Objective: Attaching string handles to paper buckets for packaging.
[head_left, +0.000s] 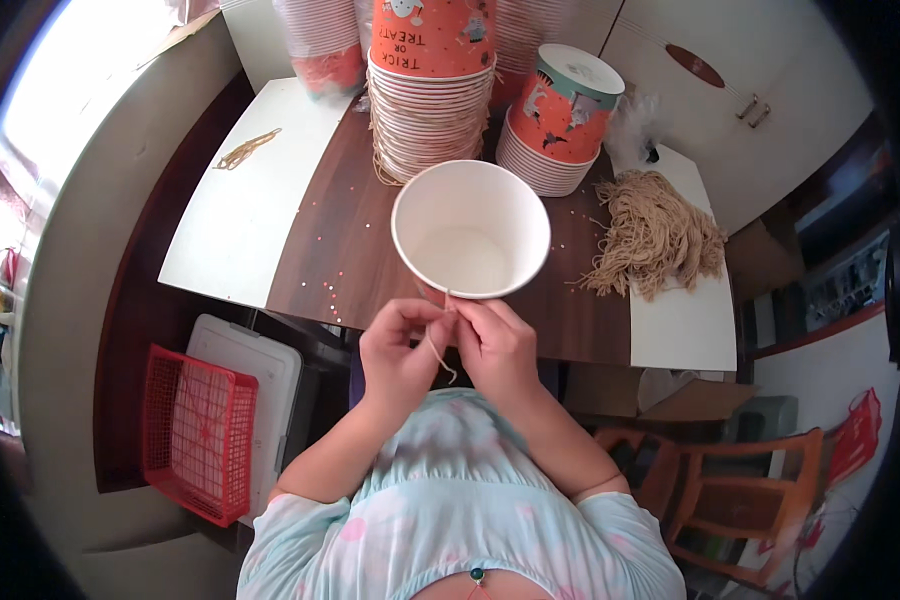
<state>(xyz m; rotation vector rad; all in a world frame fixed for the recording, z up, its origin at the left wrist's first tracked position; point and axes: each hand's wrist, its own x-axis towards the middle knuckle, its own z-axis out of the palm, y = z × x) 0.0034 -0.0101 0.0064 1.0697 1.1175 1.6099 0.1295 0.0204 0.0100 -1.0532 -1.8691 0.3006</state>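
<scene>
A white-lined paper bucket [422, 200] stands at the table's near edge with its open mouth tilted toward me. At its near rim my left hand [398, 348] and my right hand [500, 345] meet, fingertips pinched together. Between them runs a thin tan cord [436, 352], its loose end hanging below the fingers. Both hands appear closed on this cord, right by the rim; the fingers hide exactly how it passes through the bucket wall.
Behind stands a tall stack of orange printed buckets [432, 45] with cords hanging round it. A shorter bucket stack [565, 120] is upside down beside it. A heap of tan cords [660, 235] lies right, a few cords [245, 150] left. Small beads dot the brown table [315, 250]. A red basket [200, 430] sits lower left.
</scene>
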